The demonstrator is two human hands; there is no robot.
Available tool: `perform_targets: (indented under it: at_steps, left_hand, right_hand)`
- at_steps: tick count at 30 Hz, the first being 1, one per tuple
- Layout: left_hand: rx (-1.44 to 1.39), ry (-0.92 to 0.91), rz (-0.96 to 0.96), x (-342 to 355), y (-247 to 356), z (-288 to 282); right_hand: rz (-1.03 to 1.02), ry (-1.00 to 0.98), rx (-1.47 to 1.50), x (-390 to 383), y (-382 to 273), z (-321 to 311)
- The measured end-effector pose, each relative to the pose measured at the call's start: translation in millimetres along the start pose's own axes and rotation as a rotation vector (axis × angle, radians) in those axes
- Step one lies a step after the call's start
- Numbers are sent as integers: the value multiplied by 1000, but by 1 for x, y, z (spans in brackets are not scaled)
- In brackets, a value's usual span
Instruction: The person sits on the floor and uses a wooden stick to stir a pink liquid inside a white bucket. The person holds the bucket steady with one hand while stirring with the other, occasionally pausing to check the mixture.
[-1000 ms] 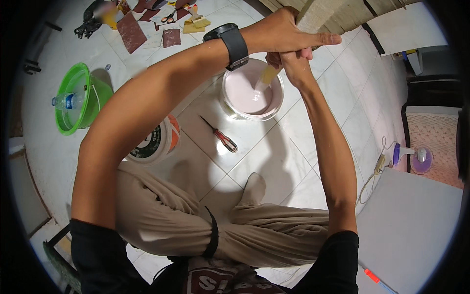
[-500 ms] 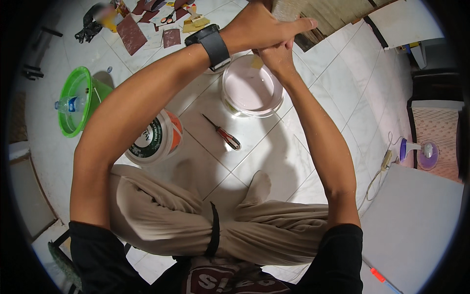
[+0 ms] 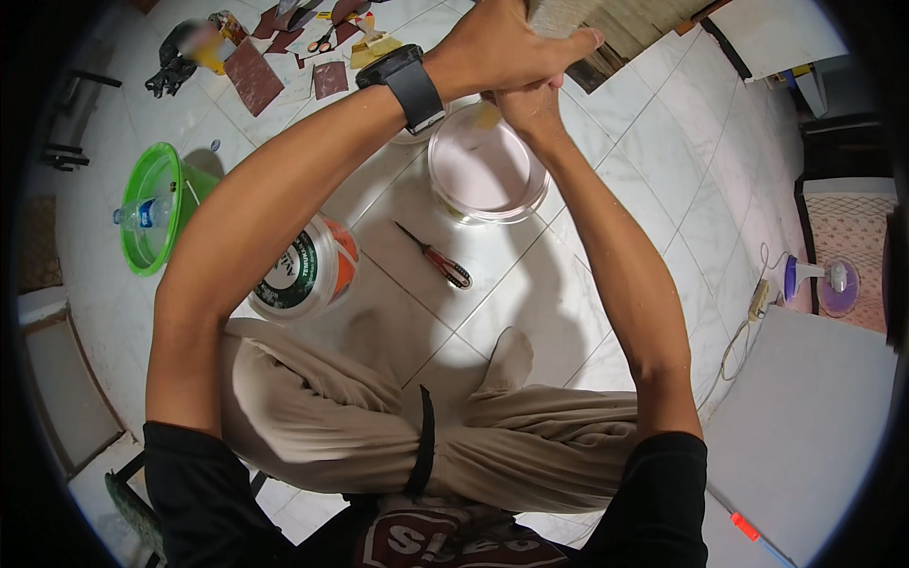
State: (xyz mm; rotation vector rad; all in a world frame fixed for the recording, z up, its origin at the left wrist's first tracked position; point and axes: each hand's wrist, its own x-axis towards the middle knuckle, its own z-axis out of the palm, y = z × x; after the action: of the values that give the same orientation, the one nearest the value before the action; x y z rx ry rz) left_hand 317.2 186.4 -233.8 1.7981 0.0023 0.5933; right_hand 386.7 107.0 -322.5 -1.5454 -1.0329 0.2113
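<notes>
My left hand (image 3: 497, 47), a black watch at its wrist, is at the top with its thumb stretched right. It closes on a pale, shiny piece (image 3: 561, 15), partly cut off by the frame's edge. Just below and touching it, my right hand (image 3: 530, 106) is closed. A yellowish flat bit (image 3: 488, 115) sticks out beside its fingers, over a round tub (image 3: 456, 194) holding pale pinkish-white stuff. What the right fingers wrap round is mostly hidden. Nearer to me lies a red and black screwdriver (image 3: 443, 265) on the tiles.
A lidded white and orange bucket (image 3: 343, 267) stands by my left forearm. Left of it, a green bucket (image 3: 151, 260) holds a plastic bottle (image 3: 142, 214). Sandpaper sheets (image 3: 254, 80), scissors (image 3: 322, 42) and yellow scrapers (image 3: 377, 51) lie far left; weathered boards (image 3: 644, 33) are far right.
Both hands have shifted slightly left and keep their hold. The whole view has swung a little; the buckets and screwdriver stay put on the floor.
</notes>
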Motion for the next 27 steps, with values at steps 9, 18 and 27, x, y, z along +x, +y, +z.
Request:
perform_targets:
  at_steps: [9,18,27]
  left_hand:
    - [65,-31,-166,9,-14,-17]
    - [-39,5,-89,-1,-16,-5]
    - [101,99,12,4,-7,-7]
  right_hand:
    - [343,-207,353,4,-8,14]
    - [60,-149,-266,12,-7,-6]
    - [81,-65,208,4,-2,13]
